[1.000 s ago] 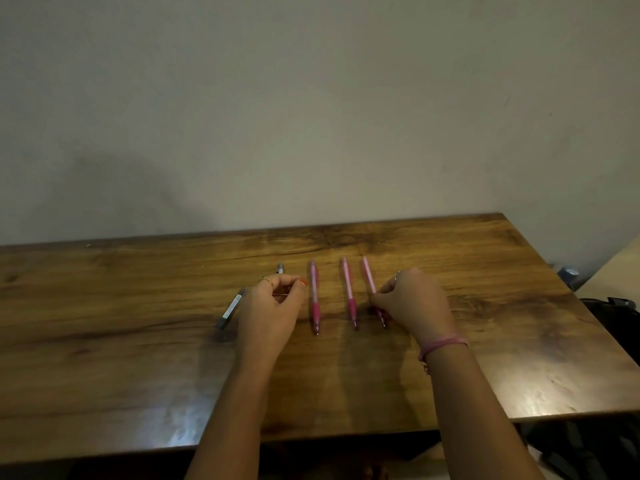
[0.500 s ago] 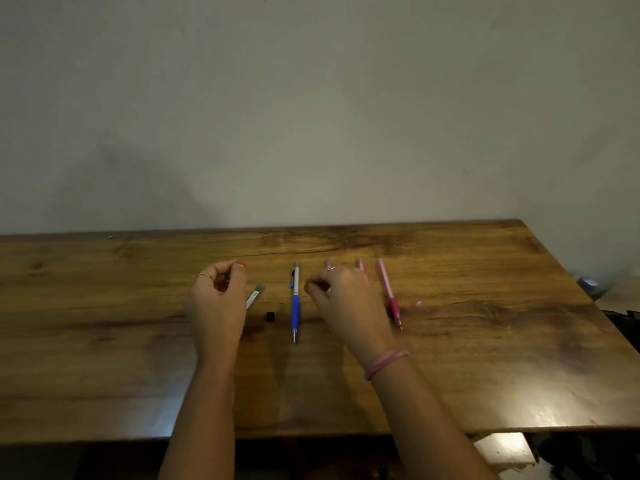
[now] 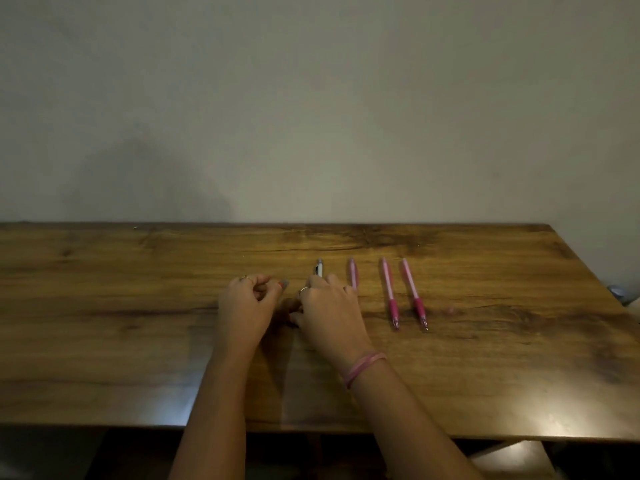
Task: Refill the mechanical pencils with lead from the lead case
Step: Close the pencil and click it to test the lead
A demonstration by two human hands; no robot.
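My left hand (image 3: 247, 306) is curled around the grey lead case (image 3: 284, 283), and only the case's tip shows past my fingers. My right hand (image 3: 329, 313) lies palm-down over the blue and white mechanical pencil (image 3: 319, 268), of which only the top end shows. Its thumb reaches left into the shadow between my hands, and what it touches there is hidden. Three pink mechanical pencils lie side by side to the right: one (image 3: 353, 277) half under my fingers, two (image 3: 389, 292) (image 3: 414, 292) fully in view.
The wooden table (image 3: 138, 341) stands against a plain wall. A tiny pink piece (image 3: 450, 310) lies right of the pencils. Some grey object (image 3: 620, 294) sits beyond the table's right edge. The front edge runs just below my forearms.
My right hand left the rightmost pink pencil and moved left over the blue pencil. My left hand took up the lead case. The small black cap seen between my hands is now hidden.
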